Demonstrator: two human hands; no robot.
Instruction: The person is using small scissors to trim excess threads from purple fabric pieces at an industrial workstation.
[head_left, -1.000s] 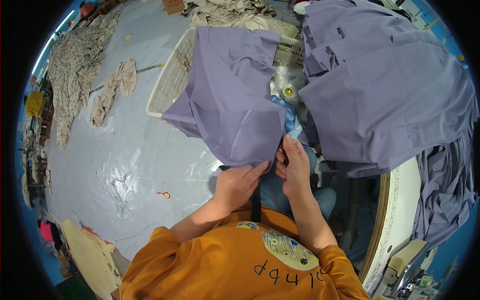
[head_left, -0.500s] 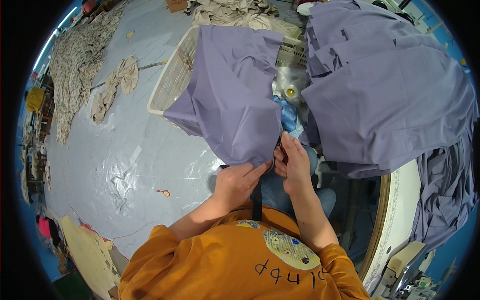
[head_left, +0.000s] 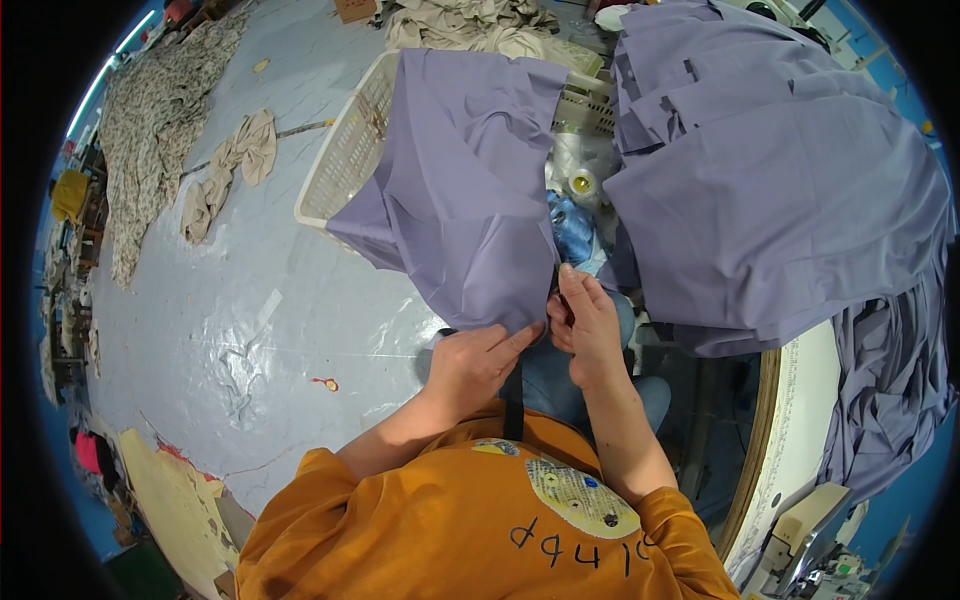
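A piece of purple fabric (head_left: 470, 190) is draped over a white plastic basket (head_left: 335, 165) and hangs down toward my lap. My left hand (head_left: 472, 365) is closed on its lower edge, thumb and index finger pinching the cloth near the corner. Along the right edge of the same piece, my right hand (head_left: 590, 325) is closed, its thumb and forefinger tips at the cloth. Its other fingers curl inward around something small and dark, mostly hidden, that I cannot make out.
Thread cones (head_left: 582, 183) and blue plastic (head_left: 572, 228) lie in the basket. At right, a large pile of purple fabric (head_left: 760, 190) covers a table (head_left: 800, 420), with a sewing machine (head_left: 800, 540) at the near end. Beige cloth (head_left: 240, 150) lies on the floor.
My right hand's fingertips have shifted very slightly at the fabric edge, and the dark thing in that hand shows less. My left hand stays in place.
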